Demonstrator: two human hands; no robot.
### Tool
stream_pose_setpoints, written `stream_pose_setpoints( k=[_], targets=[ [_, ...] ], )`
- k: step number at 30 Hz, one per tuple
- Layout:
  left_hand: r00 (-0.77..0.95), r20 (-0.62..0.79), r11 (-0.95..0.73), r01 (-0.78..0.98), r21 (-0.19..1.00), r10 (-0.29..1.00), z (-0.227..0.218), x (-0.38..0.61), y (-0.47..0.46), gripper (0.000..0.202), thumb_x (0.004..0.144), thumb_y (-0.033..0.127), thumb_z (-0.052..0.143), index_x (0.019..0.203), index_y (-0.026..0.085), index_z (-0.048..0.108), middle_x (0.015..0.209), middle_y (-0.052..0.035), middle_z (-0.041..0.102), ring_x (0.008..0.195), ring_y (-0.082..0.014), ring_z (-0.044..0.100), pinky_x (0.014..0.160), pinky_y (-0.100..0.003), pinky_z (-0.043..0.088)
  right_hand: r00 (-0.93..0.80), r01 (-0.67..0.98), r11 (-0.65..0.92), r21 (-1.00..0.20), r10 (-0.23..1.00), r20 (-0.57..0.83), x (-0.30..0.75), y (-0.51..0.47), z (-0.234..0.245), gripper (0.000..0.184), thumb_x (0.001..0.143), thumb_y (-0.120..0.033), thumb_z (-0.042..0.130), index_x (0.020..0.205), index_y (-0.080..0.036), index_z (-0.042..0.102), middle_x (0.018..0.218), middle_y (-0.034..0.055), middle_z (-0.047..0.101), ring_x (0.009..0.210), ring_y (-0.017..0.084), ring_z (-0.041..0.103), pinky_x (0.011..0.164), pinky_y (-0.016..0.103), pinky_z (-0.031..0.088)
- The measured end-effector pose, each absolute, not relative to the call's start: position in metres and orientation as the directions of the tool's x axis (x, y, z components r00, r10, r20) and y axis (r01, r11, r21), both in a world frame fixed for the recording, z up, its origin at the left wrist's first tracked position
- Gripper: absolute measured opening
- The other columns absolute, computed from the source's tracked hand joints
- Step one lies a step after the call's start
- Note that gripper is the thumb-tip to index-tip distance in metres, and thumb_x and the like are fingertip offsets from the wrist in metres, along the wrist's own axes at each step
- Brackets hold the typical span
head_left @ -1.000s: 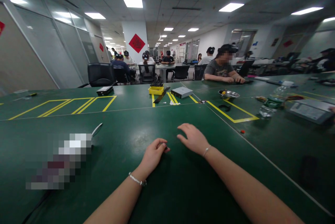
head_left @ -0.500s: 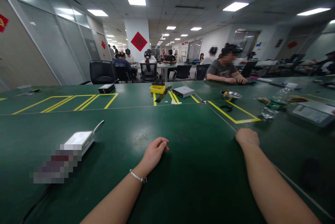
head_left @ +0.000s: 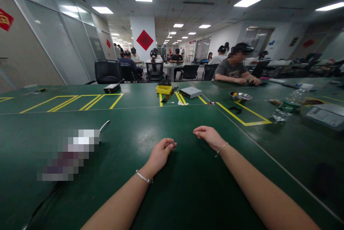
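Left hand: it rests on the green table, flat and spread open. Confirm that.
Wrong in one respect: the left hand rests on the green table, but it is curled, fingers folded in, not flat and spread. The head view shows it.

Bare hands [head_left: 160, 152] and forearms [head_left: 121, 203], beaded bracelet [head_left: 144, 177] left, thin chain [head_left: 221, 148] right

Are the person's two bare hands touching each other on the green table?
Apart. The head view shows a strip of bare green tabletop between the curled left hand and the right hand.
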State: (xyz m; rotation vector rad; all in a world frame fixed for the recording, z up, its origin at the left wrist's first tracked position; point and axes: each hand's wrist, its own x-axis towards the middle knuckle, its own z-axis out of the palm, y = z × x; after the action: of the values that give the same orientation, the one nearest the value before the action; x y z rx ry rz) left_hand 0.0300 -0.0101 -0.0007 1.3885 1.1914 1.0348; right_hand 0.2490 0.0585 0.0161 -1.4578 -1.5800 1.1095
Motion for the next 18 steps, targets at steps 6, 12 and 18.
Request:
stream_pose_setpoints(
  k=[6, 12, 18],
  targets=[
    [0.152, 0.055, -0.085, 0.197, 0.977, 0.987, -0.006, 0.029, -0.009, 0.019, 0.074, 0.024, 0.045, 0.090, 0.016, 0.053, 0.085, -0.0049, 0.064, 0.073, -0.0122, 0.057, 0.063, -0.023, 0.042, -0.422, 0.062, -0.120, -0.991, 0.897, -0.135, 0.197, 0.026, 0.019, 0.022, 0.064, -0.034, 0.059, 0.071, -0.014, 0.052, 0.057, -0.0030, 0.050, 0.044, 0.004, 0.039, 0.042, 0.019, 0.030],
    [0.137, 0.127, -0.166, 0.329, 0.930, 0.982, -0.003, 0.030, -0.011, 0.018, 0.067, 0.030, 0.054, 0.080, 0.018, 0.055, 0.070, -0.0005, 0.060, 0.065, -0.0123, 0.055, 0.061, -0.023, 0.041, -0.457, -0.035, -0.231, -0.972, 0.869, -0.190, 0.195, 0.022, 0.012, 0.028, 0.069, -0.043, 0.052, 0.069, -0.015, 0.049, 0.050, -0.0061, 0.041, 0.041, 0.003, 0.034, 0.039, 0.018, 0.023],
    [0.127, 0.151, -0.187, 0.359, 0.914, 0.980, -0.001, 0.029, -0.013, 0.019, 0.069, 0.035, 0.052, 0.078, 0.018, 0.054, 0.067, 0.0004, 0.058, 0.062, -0.0120, 0.053, 0.058, -0.022, 0.040, -0.458, -0.126, -0.275, -0.953, 0.869, -0.189, 0.198, 0.023, 0.011, 0.026, 0.054, -0.024, 0.069, 0.071, -0.015, 0.052, 0.060, -0.0038, 0.050, 0.051, 0.005, 0.044, 0.051, 0.021, 0.035]
  ],
)
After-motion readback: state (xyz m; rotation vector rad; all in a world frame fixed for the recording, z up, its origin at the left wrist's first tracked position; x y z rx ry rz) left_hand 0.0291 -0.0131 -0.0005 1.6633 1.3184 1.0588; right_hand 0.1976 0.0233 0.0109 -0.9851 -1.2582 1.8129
